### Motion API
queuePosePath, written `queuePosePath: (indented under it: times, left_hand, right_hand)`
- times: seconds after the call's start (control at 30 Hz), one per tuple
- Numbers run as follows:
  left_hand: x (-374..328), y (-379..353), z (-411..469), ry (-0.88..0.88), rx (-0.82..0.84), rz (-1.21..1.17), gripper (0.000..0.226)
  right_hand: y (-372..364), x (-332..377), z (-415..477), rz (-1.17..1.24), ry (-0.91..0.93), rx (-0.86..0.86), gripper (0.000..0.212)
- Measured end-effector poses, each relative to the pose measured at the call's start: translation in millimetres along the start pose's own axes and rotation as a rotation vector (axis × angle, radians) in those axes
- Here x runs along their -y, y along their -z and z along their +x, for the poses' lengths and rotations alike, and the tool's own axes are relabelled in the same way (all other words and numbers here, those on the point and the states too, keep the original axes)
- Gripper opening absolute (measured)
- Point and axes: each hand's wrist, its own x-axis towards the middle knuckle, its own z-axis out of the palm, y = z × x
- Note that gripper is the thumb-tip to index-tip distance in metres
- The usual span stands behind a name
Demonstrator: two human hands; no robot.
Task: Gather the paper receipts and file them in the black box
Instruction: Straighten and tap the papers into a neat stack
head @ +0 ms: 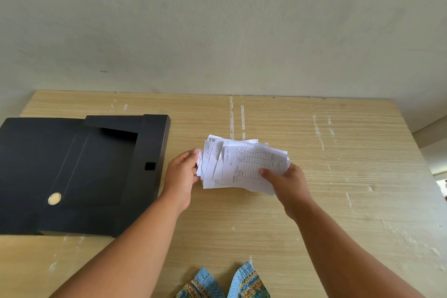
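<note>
White receipts (244, 164) form a fanned stack above the bench (338, 176), pinched between left hand (182, 176) and right hand (286, 182), fingers closed on its edges. Black box (79, 172) lies open at nine o'clock, nearest the left hand.

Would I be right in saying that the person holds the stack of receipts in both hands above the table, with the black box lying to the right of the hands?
Not quite: the head view shows the black box to the left of the hands, not the right. The rest stands: the left hand and the right hand both hold the stack of receipts above the table.
</note>
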Motion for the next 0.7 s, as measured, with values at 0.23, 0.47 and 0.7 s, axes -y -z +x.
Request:
queuePosePath:
  times: [0.23,0.47,0.7]
  left_hand:
    - [-3,-2,-1,-0.237,0.117,0.217,0.022]
    - [6,-5,-2,-0.289,0.114,0.259,0.027]
    - [21,-6,-11,-0.26,0.139,0.296,0.032]
  right_hand:
    - [-6,3,0,-0.004,0.067,-0.033,0.019]
    - [-16,-4,-7,-0.002,0.132,-0.056,0.03]
    - [-31,-19,-22,0.017,0.166,-0.124,0.035]
